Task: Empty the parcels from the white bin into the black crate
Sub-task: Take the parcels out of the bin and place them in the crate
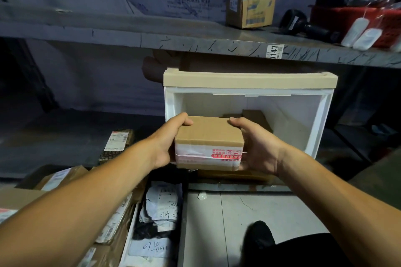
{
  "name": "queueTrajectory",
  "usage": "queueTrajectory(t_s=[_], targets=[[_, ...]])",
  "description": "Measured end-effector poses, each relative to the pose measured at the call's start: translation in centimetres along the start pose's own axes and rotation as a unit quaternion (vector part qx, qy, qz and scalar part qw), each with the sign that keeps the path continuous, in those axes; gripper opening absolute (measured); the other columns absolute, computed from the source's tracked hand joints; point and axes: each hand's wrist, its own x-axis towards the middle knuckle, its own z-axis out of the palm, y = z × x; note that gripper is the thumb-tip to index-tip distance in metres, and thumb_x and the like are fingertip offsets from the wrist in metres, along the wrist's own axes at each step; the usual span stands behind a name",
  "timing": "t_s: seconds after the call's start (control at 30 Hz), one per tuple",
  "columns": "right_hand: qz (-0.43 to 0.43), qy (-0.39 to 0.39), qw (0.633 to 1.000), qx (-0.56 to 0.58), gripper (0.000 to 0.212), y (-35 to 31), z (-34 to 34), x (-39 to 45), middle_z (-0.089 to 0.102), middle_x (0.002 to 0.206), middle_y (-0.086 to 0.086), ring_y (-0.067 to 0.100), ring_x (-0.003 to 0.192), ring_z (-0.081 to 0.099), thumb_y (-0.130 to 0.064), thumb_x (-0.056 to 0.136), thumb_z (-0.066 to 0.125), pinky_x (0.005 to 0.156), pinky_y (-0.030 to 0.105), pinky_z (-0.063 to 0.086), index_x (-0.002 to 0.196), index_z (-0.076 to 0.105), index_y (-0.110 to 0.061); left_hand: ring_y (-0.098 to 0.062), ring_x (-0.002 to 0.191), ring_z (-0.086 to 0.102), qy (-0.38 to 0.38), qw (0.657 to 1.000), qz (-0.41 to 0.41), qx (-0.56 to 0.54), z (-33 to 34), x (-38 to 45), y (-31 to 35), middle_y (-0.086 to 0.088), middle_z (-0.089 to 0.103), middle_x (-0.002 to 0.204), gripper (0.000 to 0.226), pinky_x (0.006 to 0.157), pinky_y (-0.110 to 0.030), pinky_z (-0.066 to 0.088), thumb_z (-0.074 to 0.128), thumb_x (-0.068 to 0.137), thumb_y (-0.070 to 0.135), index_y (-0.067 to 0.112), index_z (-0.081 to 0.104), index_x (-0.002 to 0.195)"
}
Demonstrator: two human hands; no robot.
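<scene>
A dim storeroom with grey metal shelving is filling the view, and a faded printed sheet with unreadable lettering is hanging behind it. The white bin [249,115] is lying on its side under the upper shelf [152,32], its opening facing the camera and a beige band running along its top edge. In front of the bin's opening, a cardboard parcel [209,142] is being held in the air between both hands. The left hand [168,143] is gripping the parcel's left end, thumb curled over the top, and the right hand [258,147] is gripping the right end the same way. White tape with a red printed strip is wrapping the parcel's front; its characters are too small to read. Deep inside the bin, behind the parcel, another brown parcel [256,118] is lying on the floor of it. Above the bin, a white sticker [274,51] on the shelf edge is reading "0147". Up and to the right of the bin, a small taped carton [249,11], a black handheld scanner [303,25] and a red basket [358,21] are sitting on that shelf. Below and left of the bin, labelled parcels and grey mailer bags [160,208] are lying heaped, one bag bearing handwritten digits.
</scene>
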Motion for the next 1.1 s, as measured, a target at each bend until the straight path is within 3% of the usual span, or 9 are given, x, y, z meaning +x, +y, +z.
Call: queueTrajectory(t_s=[0.1, 0.23, 0.43, 0.57, 0.63, 0.77, 0.87, 0.97, 1.1], targets=[[-0.008, 0.001, 1.0, -0.005, 0.053, -0.2, 0.5, -0.1, 0.06, 0.1, 0.015, 0.029, 0.096, 0.064, -0.051, 0.093, 0.058, 0.063, 0.04, 0.058, 0.13, 0.06, -0.012, -0.033, 0.102, 0.063, -0.01, 1.0, 0.006, -0.014, -0.3, 0.2, 0.1, -0.013, 0.068, 0.106, 0.046, 0.104, -0.05, 0.044, 0.062, 0.082, 0.048, 0.019, 0.064, 0.118], [-0.008, 0.055, 0.998, 0.036, 0.035, -0.5, 1.0, -0.1, 0.063, 0.089, 0.011, 0.025, 0.09, 0.066, -0.051, 0.096, 0.055, 0.057, 0.038, 0.059, 0.101, 0.061, -0.017, -0.03, 0.11, 0.068, -0.033, 0.995, 0.044, -0.084, 0.0, 0.2, 0.1, -0.012, 0.074, 0.115, 0.05, 0.101, -0.056, 0.047, 0.061, 0.087, 0.059, 0.023, 0.067, 0.122], [0.021, 0.069, 0.995, 0.072, 0.046, -0.5, -0.1, 0.4, 0.072, 0.083, 0.005, 0.018, 0.066, 0.073, -0.061, 0.092, 0.054, 0.052, 0.028, 0.06, 0.1, 0.068, -0.018, -0.026, 0.115, 0.062, -0.055, 0.993, 0.089, -0.048, 0.1, -0.3, -0.1, -0.011, 0.069, 0.124, 0.058, 0.11, -0.059, 0.038, 0.069, 0.072, 0.053, 0.022, 0.063, 0.121], [0.043, 0.039, 0.998, 0.026, 0.072, -0.1, -0.3, 0.6, 0.065, 0.127, 0.012, 0.019, 0.053, 0.066, -0.068, 0.087, 0.052, 0.037, 0.021, 0.049, 0.134, 0.063, -0.015, -0.025, 0.103, 0.066, -0.062, 0.993, 0.089, -0.041, 0.1, -0.5, 0.0, -0.012, 0.07, 0.117, 0.075, 0.103, -0.053, 0.048, 0.071, 0.072, 0.045, 0.013, 0.054, 0.138], [0.04, 0.024, 0.999, 0.013, 0.075, 0.0, -0.3, 0.6, 0.057, 0.143, 0.016, 0.022, 0.056, 0.066, -0.074, 0.086, 0.049, 0.037, 0.022, 0.047, 0.136, 0.062, -0.02, -0.027, 0.109, 0.067, -0.058, 0.993, 0.092, -0.037, 0.2, -0.5, -0.1, -0.015, 0.069, 0.125, 0.072, 0.098, -0.051, 0.053, 0.072, 0.076, 0.045, 0.015, 0.054, 0.138], [0.015, 0.039, 0.999, -0.024, 0.085, 0.2, -0.6, 0.2, 0.068, 0.126, 0.016, 0.032, 0.101, 0.07, -0.089, 0.081, 0.039, 0.067, 0.039, 0.06, 0.126, 0.067, -0.022, -0.033, 0.116, 0.065, -0.02, 0.996, 0.085, -0.012, 0.1, -0.1, -0.5, -0.014, 0.066, 0.128, 0.054, 0.093, -0.059, 0.055, 0.071, 0.085, 0.049, 0.023, 0.057, 0.13], [-0.058, 0.025, 0.996, -0.061, 0.084, 0.2, -0.7, 0.1, 0.067, 0.129, 0.006, 0.031, 0.122, 0.06, -0.092, 0.069, 0.042, 0.104, 0.057, 0.046, 0.124, 0.066, -0.034, -0.032, 0.112, 0.067, 0.002, 0.998, 0.059, 0.0, 0.1, -0.2, -0.8, -0.012, 0.068, 0.124, 0.052, 0.088, -0.058, 0.057, 0.067, 0.085, 0.058, 0.028, 0.059, 0.127], [-0.104, -0.012, 0.993, -0.048, 0.056, -0.2, 0.1, -0.6, 0.074, 0.117, 0.003, 0.027, 0.117, 0.064, -0.072, 0.083, 0.055, 0.102, 0.051, 0.048, 0.121, 0.068, -0.033, -0.032, 0.108, 0.068, 0.022, 0.999, 0.032, -0.003, 0.4, -0.5, -0.7, -0.012, 0.071, 0.117, 0.047, 0.087, -0.057, 0.057, 0.059, 0.089, 0.062, 0.028, 0.063, 0.121], [-0.098, -0.002, 0.994, -0.041, 0.038, -0.1, 0.5, -0.7, 0.076, 0.108, 0.007, 0.025, 0.101, 0.068, -0.045, 0.095, 0.06, 0.081, 0.037, 0.056, 0.124, 0.064, -0.021, -0.033, 0.105, 0.068, 0.032, 0.999, 0.017, 0.011, 0.5, -0.9, -0.4, -0.011, 0.073, 0.111, 0.045, 0.078, -0.051, 0.06, 0.052, 0.092, 0.063, 0.026, 0.068, 0.112]])
